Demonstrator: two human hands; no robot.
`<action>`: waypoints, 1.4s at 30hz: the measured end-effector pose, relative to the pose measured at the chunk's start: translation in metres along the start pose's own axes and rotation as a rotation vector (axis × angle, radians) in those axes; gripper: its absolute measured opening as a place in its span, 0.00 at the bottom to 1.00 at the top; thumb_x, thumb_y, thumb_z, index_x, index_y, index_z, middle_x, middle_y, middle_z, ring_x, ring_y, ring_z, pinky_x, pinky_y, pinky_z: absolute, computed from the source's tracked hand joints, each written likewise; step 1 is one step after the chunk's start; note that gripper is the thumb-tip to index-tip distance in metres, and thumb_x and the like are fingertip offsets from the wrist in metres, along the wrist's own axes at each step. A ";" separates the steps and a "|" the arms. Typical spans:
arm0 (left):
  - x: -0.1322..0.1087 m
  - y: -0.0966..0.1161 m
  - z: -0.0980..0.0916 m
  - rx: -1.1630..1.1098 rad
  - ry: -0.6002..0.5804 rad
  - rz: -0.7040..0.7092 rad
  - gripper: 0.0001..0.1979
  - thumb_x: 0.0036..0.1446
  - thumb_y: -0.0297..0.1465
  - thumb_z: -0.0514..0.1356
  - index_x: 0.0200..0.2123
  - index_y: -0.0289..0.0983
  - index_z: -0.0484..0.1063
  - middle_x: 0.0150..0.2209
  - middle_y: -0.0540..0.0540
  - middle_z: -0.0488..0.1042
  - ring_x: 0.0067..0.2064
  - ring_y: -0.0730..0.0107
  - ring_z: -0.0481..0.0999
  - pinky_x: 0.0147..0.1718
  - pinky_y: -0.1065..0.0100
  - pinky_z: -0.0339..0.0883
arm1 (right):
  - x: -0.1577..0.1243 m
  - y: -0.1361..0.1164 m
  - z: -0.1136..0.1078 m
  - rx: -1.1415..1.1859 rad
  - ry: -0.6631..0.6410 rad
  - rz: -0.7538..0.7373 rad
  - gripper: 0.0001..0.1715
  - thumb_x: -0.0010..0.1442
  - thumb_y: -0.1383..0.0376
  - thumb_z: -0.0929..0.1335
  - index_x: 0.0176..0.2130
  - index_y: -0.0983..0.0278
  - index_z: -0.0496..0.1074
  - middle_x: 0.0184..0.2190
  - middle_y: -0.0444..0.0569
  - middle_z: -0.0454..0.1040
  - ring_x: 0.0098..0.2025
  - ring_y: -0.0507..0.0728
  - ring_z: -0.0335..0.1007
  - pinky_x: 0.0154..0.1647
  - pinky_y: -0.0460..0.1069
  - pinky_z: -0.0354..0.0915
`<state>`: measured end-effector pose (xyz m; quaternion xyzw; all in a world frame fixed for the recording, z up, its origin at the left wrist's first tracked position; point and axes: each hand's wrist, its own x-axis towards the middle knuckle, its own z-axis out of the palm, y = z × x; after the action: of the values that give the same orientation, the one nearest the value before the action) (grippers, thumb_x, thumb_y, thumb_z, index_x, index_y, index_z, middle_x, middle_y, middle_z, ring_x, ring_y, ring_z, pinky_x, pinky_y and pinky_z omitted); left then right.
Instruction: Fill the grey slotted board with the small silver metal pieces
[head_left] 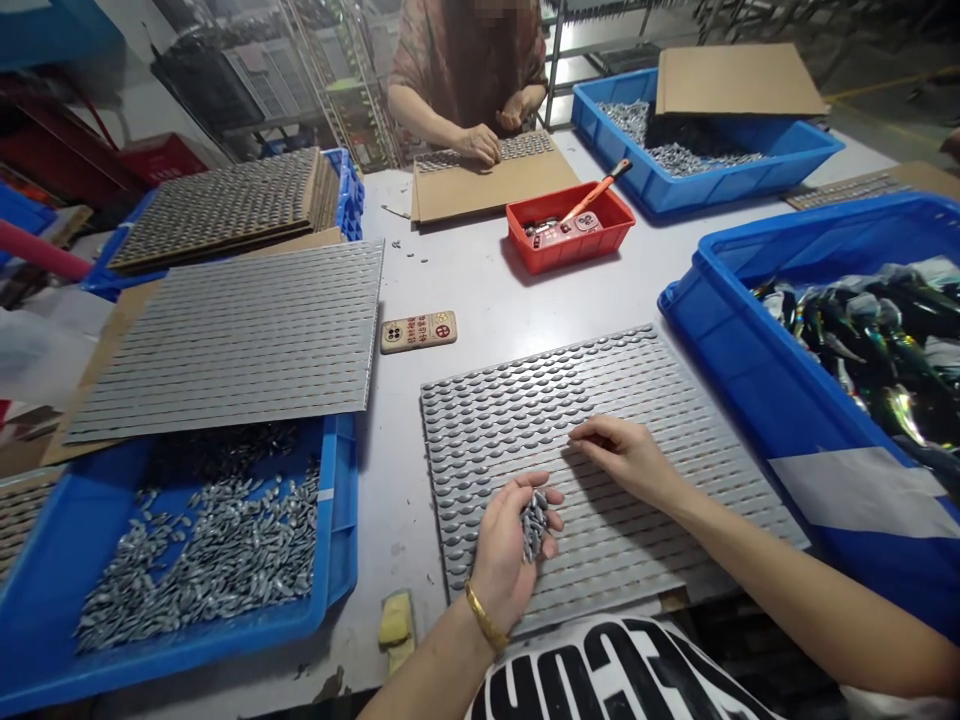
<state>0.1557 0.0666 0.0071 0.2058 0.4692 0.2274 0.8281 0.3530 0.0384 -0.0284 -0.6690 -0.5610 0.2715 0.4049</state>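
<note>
My left hand (pixel 504 548) is cupped palm up around a heap of small grey leaf-shaped metal pieces (pixel 535 525), above the near left part of a grey ridged board (pixel 637 530). Rows of the same pieces (pixel 510 400) lie in the board's grooves along its far and left sides; bare grooves show toward the right and near side. My right hand (pixel 626 455) is closed in a pinch low over the board, at the end of a partly filled row. Whatever is between its fingertips is too small to make out.
At left, a blue bin (pixel 337 540) of loose metal pieces stands partly under another ridged board (pixel 247 330). A phone (pixel 418 332) and a red tray (pixel 574 240) lie beyond my board. Another blue bin (pixel 720 300) stands right. Across the table, a person's hands (pixel 480 145) work at a board.
</note>
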 end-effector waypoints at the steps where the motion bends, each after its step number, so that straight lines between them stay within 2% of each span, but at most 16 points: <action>1: 0.000 -0.001 0.000 0.006 -0.006 -0.003 0.12 0.55 0.32 0.57 0.42 0.34 0.67 0.32 0.43 0.73 0.26 0.74 0.70 0.14 0.77 0.54 | 0.002 0.004 0.003 -0.029 0.009 -0.020 0.06 0.60 0.63 0.66 0.37 0.61 0.73 0.33 0.48 0.75 0.34 0.55 0.70 0.34 0.50 0.66; 6: -0.002 -0.003 0.002 0.013 -0.047 -0.033 0.12 0.56 0.36 0.60 0.39 0.36 0.66 0.32 0.46 0.72 0.24 0.77 0.67 0.14 0.78 0.52 | 0.007 0.009 0.015 -0.172 0.002 -0.122 0.07 0.62 0.66 0.64 0.37 0.61 0.72 0.32 0.48 0.73 0.34 0.55 0.70 0.34 0.49 0.65; 13: -0.002 0.000 0.000 0.017 -0.039 -0.074 0.17 0.55 0.42 0.60 0.41 0.35 0.68 0.28 0.49 0.69 0.22 0.80 0.63 0.14 0.79 0.50 | 0.006 0.010 0.016 -0.470 -0.080 -0.191 0.12 0.65 0.68 0.60 0.39 0.63 0.72 0.36 0.52 0.71 0.37 0.55 0.69 0.38 0.48 0.65; 21: -0.003 -0.001 0.000 0.003 -0.036 -0.032 0.15 0.53 0.38 0.63 0.41 0.37 0.67 0.29 0.50 0.68 0.25 0.80 0.65 0.16 0.79 0.50 | 0.008 0.005 0.012 -0.496 -0.107 -0.189 0.13 0.65 0.68 0.59 0.39 0.62 0.72 0.35 0.51 0.70 0.35 0.54 0.68 0.35 0.47 0.64; 25: -0.004 -0.002 0.000 0.009 -0.025 -0.022 0.15 0.53 0.40 0.63 0.34 0.36 0.64 0.27 0.51 0.67 0.23 0.82 0.62 0.15 0.80 0.48 | 0.002 -0.010 0.006 -0.290 -0.073 -0.130 0.11 0.64 0.63 0.62 0.44 0.63 0.71 0.39 0.51 0.71 0.33 0.53 0.67 0.35 0.48 0.65; 30: -0.004 -0.003 0.004 -0.021 -0.032 0.019 0.16 0.52 0.41 0.64 0.34 0.37 0.64 0.25 0.53 0.64 0.20 0.84 0.57 0.14 0.80 0.44 | -0.019 -0.038 0.010 0.356 -0.316 0.127 0.11 0.62 0.59 0.66 0.41 0.63 0.71 0.36 0.47 0.74 0.34 0.52 0.70 0.31 0.46 0.67; 32: -0.003 -0.005 0.006 -0.020 -0.038 0.035 0.17 0.51 0.42 0.65 0.33 0.37 0.63 0.25 0.53 0.64 0.20 0.84 0.57 0.14 0.80 0.43 | -0.026 -0.046 0.014 0.477 -0.335 0.164 0.10 0.61 0.61 0.67 0.39 0.64 0.71 0.33 0.47 0.74 0.34 0.52 0.70 0.32 0.46 0.68; 34: -0.003 -0.007 0.008 -0.014 -0.040 0.037 0.18 0.50 0.42 0.65 0.32 0.38 0.62 0.24 0.54 0.64 0.20 0.83 0.58 0.14 0.80 0.43 | -0.030 -0.050 0.015 0.436 -0.288 0.133 0.07 0.61 0.63 0.67 0.37 0.64 0.72 0.31 0.46 0.74 0.33 0.52 0.70 0.30 0.45 0.66; 37: -0.002 -0.008 0.011 -0.028 -0.027 0.007 0.18 0.49 0.42 0.66 0.32 0.38 0.62 0.25 0.54 0.65 0.20 0.83 0.59 0.15 0.80 0.43 | -0.028 -0.043 0.007 0.230 -0.230 -0.020 0.07 0.62 0.64 0.65 0.39 0.62 0.73 0.33 0.47 0.75 0.34 0.53 0.70 0.33 0.47 0.66; 40: 0.000 -0.005 0.010 -0.080 0.010 -0.037 0.15 0.51 0.40 0.64 0.36 0.37 0.67 0.28 0.51 0.67 0.23 0.81 0.63 0.15 0.79 0.47 | -0.016 -0.021 -0.007 0.006 -0.128 -0.156 0.09 0.64 0.64 0.63 0.42 0.60 0.73 0.37 0.50 0.75 0.39 0.56 0.70 0.39 0.51 0.67; 42: 0.001 -0.003 0.008 -0.117 0.030 -0.047 0.14 0.53 0.37 0.62 0.40 0.35 0.69 0.31 0.47 0.70 0.26 0.77 0.68 0.16 0.78 0.52 | -0.006 -0.002 -0.014 -0.144 -0.095 -0.188 0.10 0.64 0.65 0.62 0.42 0.60 0.72 0.36 0.50 0.75 0.38 0.56 0.70 0.38 0.51 0.67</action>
<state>0.1636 0.0631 0.0088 0.1423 0.4722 0.2379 0.8368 0.3619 0.0292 -0.0201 -0.6274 -0.6576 0.2227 0.3525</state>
